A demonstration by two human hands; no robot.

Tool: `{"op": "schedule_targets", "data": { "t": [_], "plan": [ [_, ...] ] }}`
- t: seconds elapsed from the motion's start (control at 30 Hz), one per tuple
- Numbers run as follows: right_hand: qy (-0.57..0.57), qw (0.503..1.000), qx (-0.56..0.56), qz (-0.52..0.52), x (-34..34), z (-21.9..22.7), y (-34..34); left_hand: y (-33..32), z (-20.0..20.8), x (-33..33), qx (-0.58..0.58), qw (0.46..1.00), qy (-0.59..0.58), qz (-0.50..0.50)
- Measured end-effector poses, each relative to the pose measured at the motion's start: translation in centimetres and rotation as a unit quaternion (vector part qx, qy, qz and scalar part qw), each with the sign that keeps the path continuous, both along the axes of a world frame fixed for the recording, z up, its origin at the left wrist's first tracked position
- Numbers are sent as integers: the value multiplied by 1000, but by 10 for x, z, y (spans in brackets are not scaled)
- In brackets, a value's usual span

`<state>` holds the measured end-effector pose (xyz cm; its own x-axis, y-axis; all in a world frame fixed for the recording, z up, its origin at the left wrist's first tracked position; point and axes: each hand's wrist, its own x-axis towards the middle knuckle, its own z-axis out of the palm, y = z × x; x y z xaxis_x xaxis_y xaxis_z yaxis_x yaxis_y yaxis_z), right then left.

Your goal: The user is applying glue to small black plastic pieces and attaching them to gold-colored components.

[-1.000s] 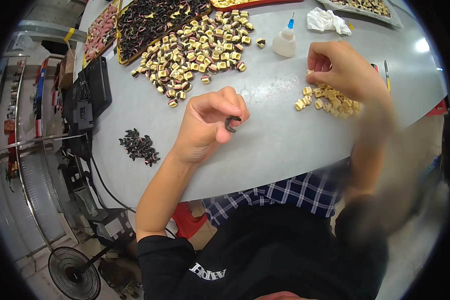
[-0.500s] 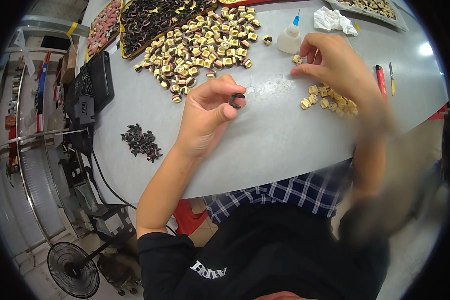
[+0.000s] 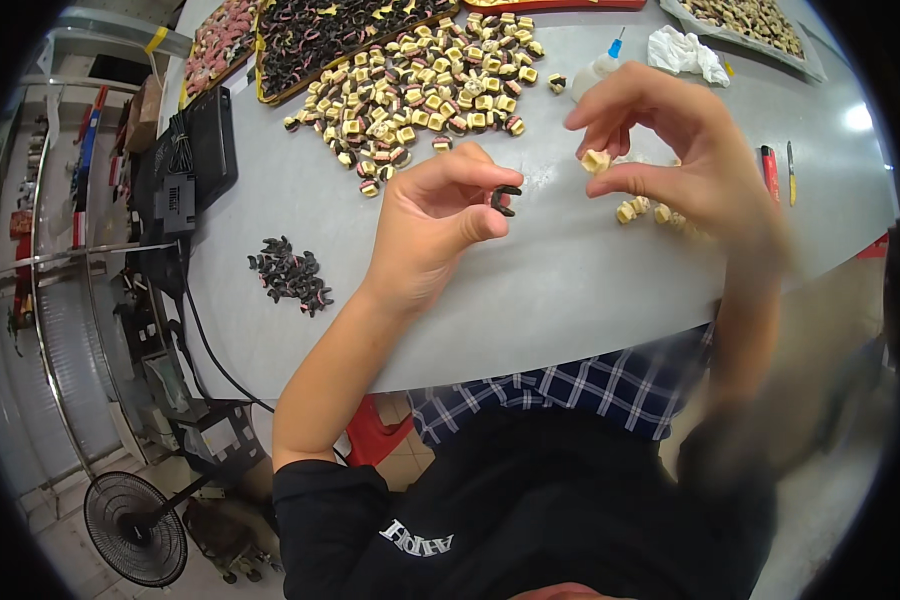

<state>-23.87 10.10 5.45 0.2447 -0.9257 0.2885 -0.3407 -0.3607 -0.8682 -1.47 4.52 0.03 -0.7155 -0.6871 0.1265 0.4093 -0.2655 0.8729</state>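
Observation:
My left hand pinches a small black C-shaped piece between thumb and forefinger, its gap facing right. To its right, my right hand holds a small cream block by thumb and fingertips. The two pieces are apart, above the grey table. Partly covered by my right hand lies a small heap of cream blocks. Left of my left forearm is a small heap of black curved pieces. Beyond my hands spreads a large pile of cream-and-black pieces with pink bits.
A squeeze bottle with a blue needle tip stands behind my right hand, near a crumpled white tissue. A red-handled tool and a thin yellow-handled tool lie at right. Trays of black pieces and pink pieces stand far left.
My right hand has come nearer with the cream block, away from the bottle's base. My left hand, still pinching the black piece, has shifted slightly right. The whole view has moved a little.

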Motion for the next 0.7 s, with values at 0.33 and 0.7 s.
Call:
{"op": "schedule_targets", "data": {
  "t": [0.33,0.7],
  "plan": [
    [-228,954,-82,-179,-37,0,11,0,9,-4,-128,982,-68,119],
    [-304,951,59,-19,25,-19,-6,-3,9,6,-326,920,-68,206]
  ]
}}
